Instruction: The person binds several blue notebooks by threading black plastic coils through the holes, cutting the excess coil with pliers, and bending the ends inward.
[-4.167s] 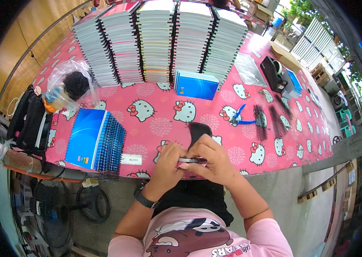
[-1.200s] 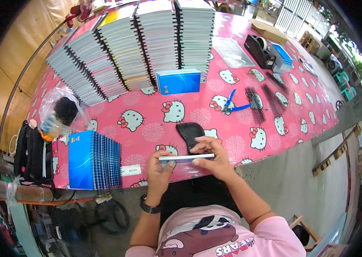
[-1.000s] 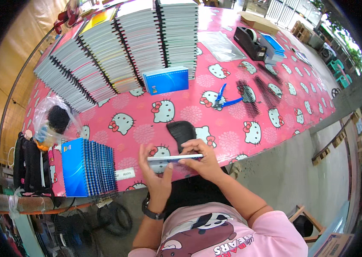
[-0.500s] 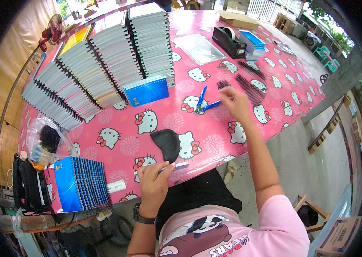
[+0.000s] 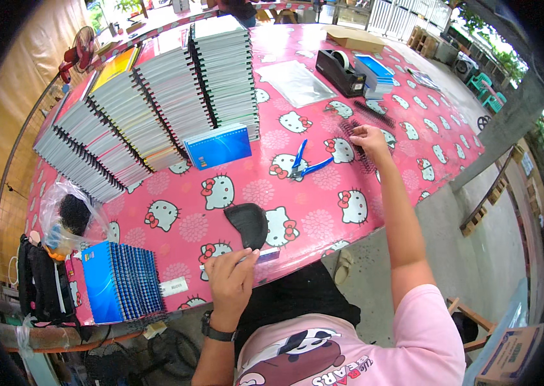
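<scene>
At the table's front edge, my left hand [image 5: 230, 278] is closed on a thin blue-and-white pad [image 5: 268, 255], mostly hidden under the fingers. My right hand [image 5: 370, 141] reaches forward, fingertips pinched on black plastic binding coils [image 5: 349, 128] lying on the pink table cover. Blue-handled cutters [image 5: 299, 169] lie open to the left of that hand. A dark half-round flat piece [image 5: 250, 225] rests just beyond my left fingers. Farther off, a small blue notebook [image 5: 220, 148] leans against tall piles of ring-bound books [image 5: 162, 96].
A row of blue spiral notebooks [image 5: 124, 282] stands at the front left, near a clear plastic bag [image 5: 69, 215]. Clear plastic sheets [image 5: 298, 83], a black tape dispenser [image 5: 339, 73] and stacked blue notebooks [image 5: 375, 77] sit at the far right. More coils [image 5: 375, 114] lie beside them.
My right hand has moved slightly right, from beside the cutters onto the black coils. My left hand stays at the table edge with the pad. The view has tilted slightly.
</scene>
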### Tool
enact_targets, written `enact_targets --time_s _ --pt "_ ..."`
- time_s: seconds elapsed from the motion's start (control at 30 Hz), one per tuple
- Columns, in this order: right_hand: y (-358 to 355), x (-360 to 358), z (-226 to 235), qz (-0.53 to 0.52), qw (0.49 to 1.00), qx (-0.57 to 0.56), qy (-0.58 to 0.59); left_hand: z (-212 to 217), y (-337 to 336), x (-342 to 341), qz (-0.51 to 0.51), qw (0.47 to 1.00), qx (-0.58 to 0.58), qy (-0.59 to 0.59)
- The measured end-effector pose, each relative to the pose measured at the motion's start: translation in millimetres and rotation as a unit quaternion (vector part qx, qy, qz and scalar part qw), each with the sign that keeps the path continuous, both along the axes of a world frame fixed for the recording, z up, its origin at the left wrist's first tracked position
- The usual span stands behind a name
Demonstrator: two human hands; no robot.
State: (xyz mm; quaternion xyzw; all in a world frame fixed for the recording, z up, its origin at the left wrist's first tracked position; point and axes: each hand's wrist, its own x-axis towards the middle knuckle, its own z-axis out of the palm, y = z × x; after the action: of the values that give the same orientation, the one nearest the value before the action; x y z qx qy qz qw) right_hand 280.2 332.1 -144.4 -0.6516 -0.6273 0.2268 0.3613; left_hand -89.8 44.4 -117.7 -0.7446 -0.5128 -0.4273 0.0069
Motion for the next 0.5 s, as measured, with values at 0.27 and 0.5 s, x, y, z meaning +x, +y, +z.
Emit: enact_targets --time_s 0.27,0.5 --pt "-15 -9 28 -0.080 0.967 0.013 -0.241 -1 -1 1 0.003 1.000 0.001 -0.019" --pt "-28 -23 50 -0.075 0.968 -0.008 -0.240 -1 0 3 0.013 0.999 -0.004 -0.031"
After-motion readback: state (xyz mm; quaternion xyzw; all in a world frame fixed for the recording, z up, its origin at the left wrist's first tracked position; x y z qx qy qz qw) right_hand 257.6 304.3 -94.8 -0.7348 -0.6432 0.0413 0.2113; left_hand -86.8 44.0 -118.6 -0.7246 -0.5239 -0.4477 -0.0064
